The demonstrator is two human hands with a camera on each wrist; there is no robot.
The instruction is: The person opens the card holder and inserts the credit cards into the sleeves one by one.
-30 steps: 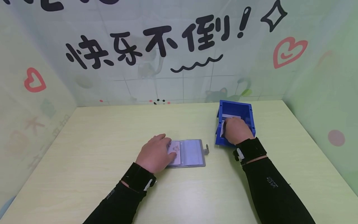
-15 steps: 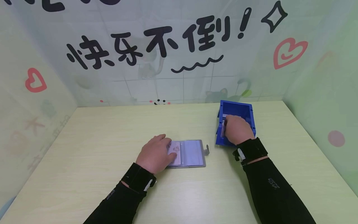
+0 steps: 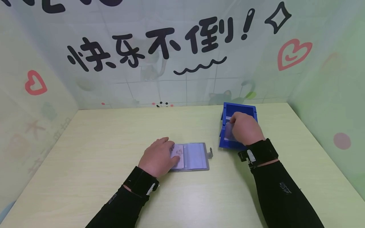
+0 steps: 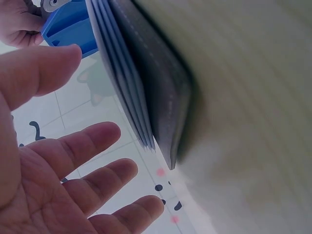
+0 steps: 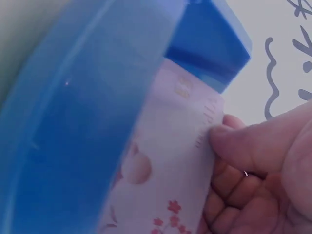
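A grey card holder (image 3: 196, 156) lies spread on the table, its clasp tab (image 3: 210, 153) to the right. My left hand (image 3: 156, 156) rests over its left side, thumb on a pink printed card (image 3: 179, 158) there. In the left wrist view the fingers (image 4: 97, 146) are loosely spread beside the stacked sleeves (image 4: 124, 73). Inside the blue box (image 3: 232, 144), my right hand (image 3: 247, 128) pinches a pale pink card (image 5: 175, 131) with gold lettering and red blossoms. Thumb and fingers grip it along one edge; the box wall covers part of the card.
Pale wood-patterned table (image 3: 114, 133) runs back to a printed cloth backdrop (image 3: 171, 91). Cloth sides stand at the left and right. More white card edge (image 3: 228, 118) shows inside the box, which stands near the back right.
My right hand has risen slightly inside the box and tilted, and more of a card shows beside its fingers. The left hand and card holder have stayed in place.
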